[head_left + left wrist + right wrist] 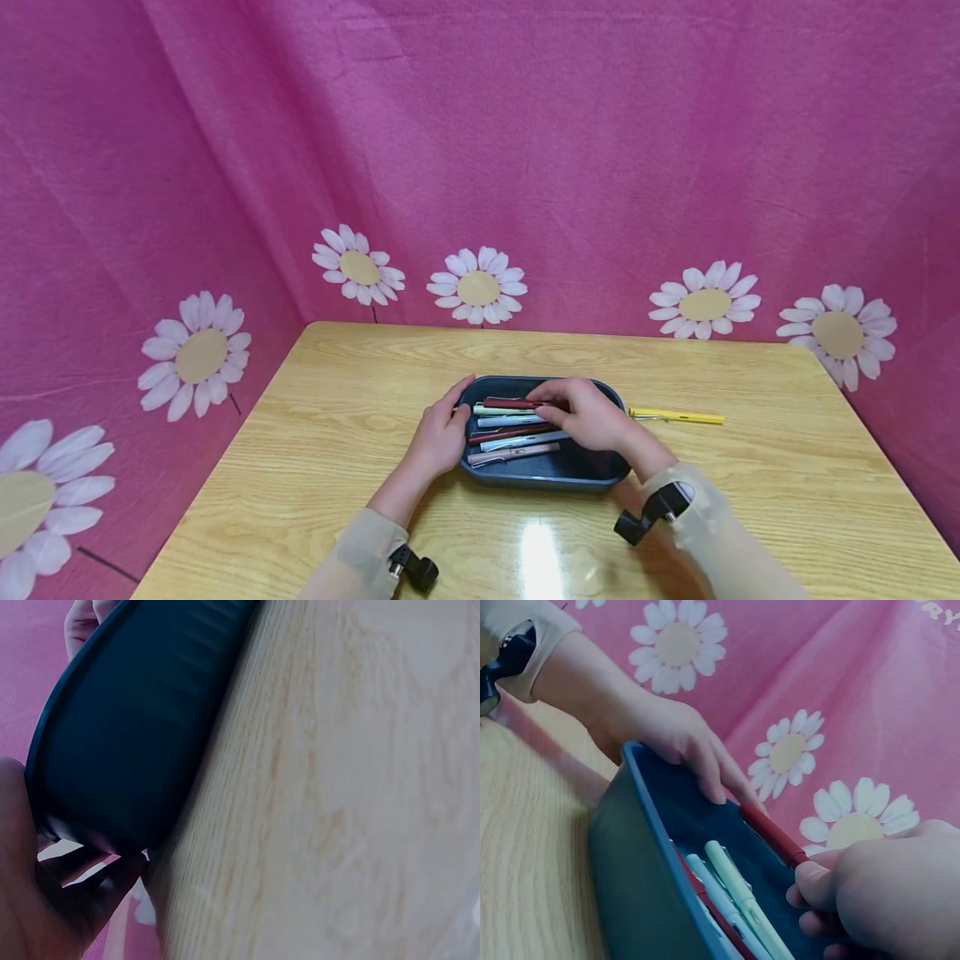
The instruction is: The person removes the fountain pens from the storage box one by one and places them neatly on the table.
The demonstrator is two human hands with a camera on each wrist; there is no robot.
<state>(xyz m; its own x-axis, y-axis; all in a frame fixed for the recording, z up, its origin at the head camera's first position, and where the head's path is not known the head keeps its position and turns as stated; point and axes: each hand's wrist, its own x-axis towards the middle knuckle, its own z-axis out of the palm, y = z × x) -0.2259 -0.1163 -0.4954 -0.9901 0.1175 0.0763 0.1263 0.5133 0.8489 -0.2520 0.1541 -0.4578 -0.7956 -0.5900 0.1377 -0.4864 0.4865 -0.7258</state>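
Note:
Between both hands on the table sits a dark blue oblong tray (pixel 540 482) with several pens in it. My left hand (pixel 438 435) grips the tray's left end, thumb over the rim and fingers along the outside wall (pixel 112 750). Over the tray's far side, my right hand (pixel 592 418) pinches a dark red pen (pixel 774 835) between thumb and fingers. Below that pen lie a pale green pen (pixel 739 889), light blue pens (pixel 510 422), another dark red pen (pixel 716 906) and a pinkish-beige pen (pixel 517 453), roughly side by side.
A yellow pen (pixel 690 417) lies on the wooden table (pixel 337 400) just right of the tray. Pink cloth (pixel 570 167) printed with daisies hangs behind the table and at its sides.

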